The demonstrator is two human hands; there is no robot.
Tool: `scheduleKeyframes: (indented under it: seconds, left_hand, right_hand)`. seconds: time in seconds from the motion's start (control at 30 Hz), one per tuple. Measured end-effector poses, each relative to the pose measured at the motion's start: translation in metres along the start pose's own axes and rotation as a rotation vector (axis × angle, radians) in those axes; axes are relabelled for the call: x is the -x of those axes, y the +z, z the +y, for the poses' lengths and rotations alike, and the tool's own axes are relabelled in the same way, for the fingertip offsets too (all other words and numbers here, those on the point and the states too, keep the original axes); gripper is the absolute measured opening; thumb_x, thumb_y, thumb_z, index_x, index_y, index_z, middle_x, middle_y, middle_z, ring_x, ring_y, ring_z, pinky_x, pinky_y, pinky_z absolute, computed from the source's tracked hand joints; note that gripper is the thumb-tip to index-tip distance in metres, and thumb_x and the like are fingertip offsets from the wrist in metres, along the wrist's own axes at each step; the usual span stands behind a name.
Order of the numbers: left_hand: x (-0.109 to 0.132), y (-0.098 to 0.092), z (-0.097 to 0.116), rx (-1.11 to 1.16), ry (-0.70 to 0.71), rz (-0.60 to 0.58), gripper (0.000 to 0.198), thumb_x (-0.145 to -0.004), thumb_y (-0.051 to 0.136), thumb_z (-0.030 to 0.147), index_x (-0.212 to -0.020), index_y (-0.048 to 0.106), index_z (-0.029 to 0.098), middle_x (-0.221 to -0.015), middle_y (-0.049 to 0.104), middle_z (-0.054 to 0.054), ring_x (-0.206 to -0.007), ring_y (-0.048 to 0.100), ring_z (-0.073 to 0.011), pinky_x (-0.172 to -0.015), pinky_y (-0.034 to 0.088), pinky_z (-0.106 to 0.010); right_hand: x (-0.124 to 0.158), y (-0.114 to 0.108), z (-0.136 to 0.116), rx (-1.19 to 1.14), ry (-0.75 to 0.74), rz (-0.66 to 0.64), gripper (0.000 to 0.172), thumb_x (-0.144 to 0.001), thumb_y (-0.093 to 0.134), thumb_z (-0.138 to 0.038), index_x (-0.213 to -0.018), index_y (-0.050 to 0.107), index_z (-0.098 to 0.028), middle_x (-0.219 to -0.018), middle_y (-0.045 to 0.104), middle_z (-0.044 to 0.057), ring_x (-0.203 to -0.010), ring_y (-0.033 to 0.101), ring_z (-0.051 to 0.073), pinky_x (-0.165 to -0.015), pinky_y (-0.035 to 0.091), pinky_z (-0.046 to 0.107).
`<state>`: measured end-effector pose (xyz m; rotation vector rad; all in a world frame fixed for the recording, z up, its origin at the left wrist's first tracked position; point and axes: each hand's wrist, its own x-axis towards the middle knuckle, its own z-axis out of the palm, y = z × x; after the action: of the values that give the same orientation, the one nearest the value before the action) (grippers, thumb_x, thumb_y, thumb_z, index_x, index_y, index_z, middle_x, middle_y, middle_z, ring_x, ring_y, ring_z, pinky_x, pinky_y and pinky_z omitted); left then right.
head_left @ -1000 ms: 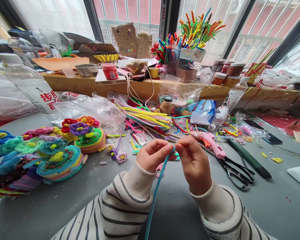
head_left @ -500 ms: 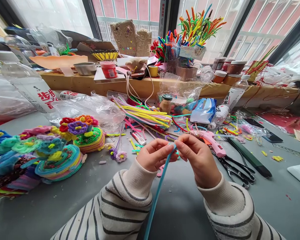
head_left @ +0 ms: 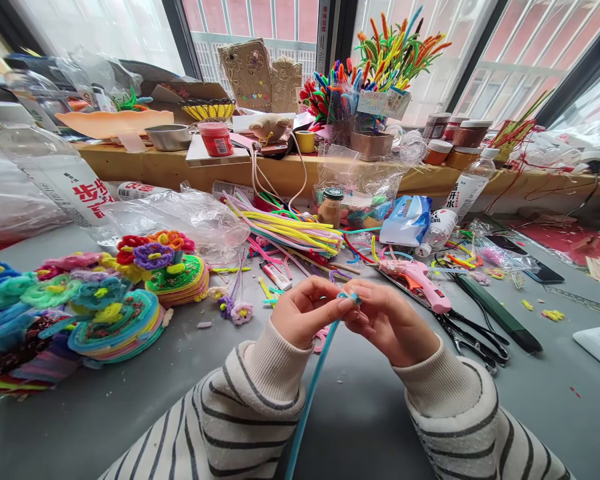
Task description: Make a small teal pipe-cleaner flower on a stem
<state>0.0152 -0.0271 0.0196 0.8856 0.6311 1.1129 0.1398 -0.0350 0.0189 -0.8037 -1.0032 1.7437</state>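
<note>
A light-blue pipe cleaner point(head_left: 310, 400) runs from between my hands down to the bottom edge of the view. Its upper end is bent into a small curl at my fingertips. My left hand point(head_left: 307, 313) pinches it between thumb and fingers. From the other side, the fingers of my right hand point(head_left: 395, 320) are closed on the curled end, touching the left fingertips. Part of the curl is hidden by the fingers. Behind the hands lies a bundle of yellow and lilac pipe cleaners point(head_left: 295, 230).
Pipe-cleaner flowers on round layered bases point(head_left: 120, 327) stand at left. On the right lie a pink glue gun point(head_left: 415, 280), black-handled pliers point(head_left: 473, 333) and a dark green bar point(head_left: 500, 317). Water bottles point(head_left: 63, 170), a glass jar point(head_left: 331, 208) and a plastic bag point(head_left: 175, 220) sit farther back.
The blue pipe cleaner's upper end now shows a small curl. My right hand has turned inward and its fingers have closed nearer the left fingertips.
</note>
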Motion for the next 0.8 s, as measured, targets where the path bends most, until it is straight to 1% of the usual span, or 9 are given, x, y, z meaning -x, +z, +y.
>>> scheduleKeyframes:
  seconds: [0.07,0.13,0.27,0.47,0.57,0.67,0.8]
  left_hand:
    - [0.001,0.0,0.001,0.0,-0.018,-0.009,0.018,-0.05,0.069,0.016,-0.058,0.053,0.012,-0.051,0.059,0.003,-0.049,0.057,-0.0103,-0.052,0.046,-0.023]
    - [0.001,0.001,0.003,0.005,-0.035,-0.006,0.018,-0.049,0.07,0.017,-0.057,0.053,0.013,-0.049,0.059,0.003,-0.047,0.056,-0.0095,-0.052,0.046,-0.022]
    - [0.0,0.0,0.002,0.005,-0.021,0.038,0.019,-0.048,0.07,0.018,-0.055,0.054,0.012,-0.047,0.059,0.003,-0.046,0.055,-0.0086,-0.05,0.045,-0.02]
    - [-0.002,-0.003,0.0,0.001,0.027,0.108,0.017,-0.048,0.07,0.017,-0.054,0.055,0.012,-0.047,0.059,0.003,-0.046,0.055,-0.0073,-0.049,0.044,-0.017]
    - [-0.003,-0.003,0.001,0.004,0.012,0.137,0.017,-0.048,0.07,0.017,-0.055,0.055,0.012,-0.048,0.06,0.003,-0.047,0.057,-0.0077,-0.051,0.046,-0.017]
    - [-0.003,-0.003,0.002,0.0,-0.016,0.142,0.021,-0.045,0.072,0.018,-0.055,0.054,0.012,-0.047,0.06,0.003,-0.047,0.058,-0.0088,-0.049,0.046,-0.017]
    - [-0.003,-0.002,0.003,-0.014,-0.101,0.165,0.024,-0.042,0.072,0.02,-0.053,0.052,0.012,-0.044,0.058,0.004,-0.043,0.057,-0.0085,-0.041,0.043,-0.014]
  right_hand:
    - [0.001,-0.001,0.001,-0.005,0.021,-0.028,0.016,-0.068,0.051,-0.03,-0.061,0.049,-0.016,-0.05,0.033,-0.005,-0.044,0.025,0.006,-0.041,0.021,0.02]
    - [0.002,-0.003,0.002,0.0,0.042,-0.029,0.016,-0.067,0.052,-0.032,-0.064,0.051,-0.016,-0.052,0.035,-0.004,-0.044,0.025,0.005,-0.041,0.022,0.02]
    - [0.001,-0.002,0.009,-0.028,0.027,-0.013,0.018,-0.067,0.054,-0.034,-0.065,0.053,-0.016,-0.055,0.04,-0.003,-0.044,0.025,0.005,-0.041,0.026,0.019]
    - [-0.003,0.006,0.023,-0.252,-0.022,0.056,0.015,-0.064,0.06,-0.03,-0.067,0.055,-0.016,-0.058,0.043,-0.003,-0.047,0.033,0.004,-0.042,0.029,0.016]
    - [-0.005,0.006,0.022,-0.328,-0.016,0.079,0.011,-0.064,0.06,-0.026,-0.064,0.054,-0.017,-0.059,0.045,-0.003,-0.049,0.036,0.004,-0.043,0.03,0.015]
    - [-0.005,0.001,0.014,-0.247,-0.02,0.095,0.012,-0.066,0.058,-0.025,-0.06,0.052,-0.016,-0.055,0.044,-0.004,-0.048,0.036,0.004,-0.044,0.03,0.016]
    - [-0.005,-0.006,0.006,-0.014,-0.157,0.155,0.018,-0.069,0.055,-0.03,-0.06,0.054,-0.015,-0.055,0.047,-0.003,-0.048,0.038,0.005,-0.044,0.029,0.018]
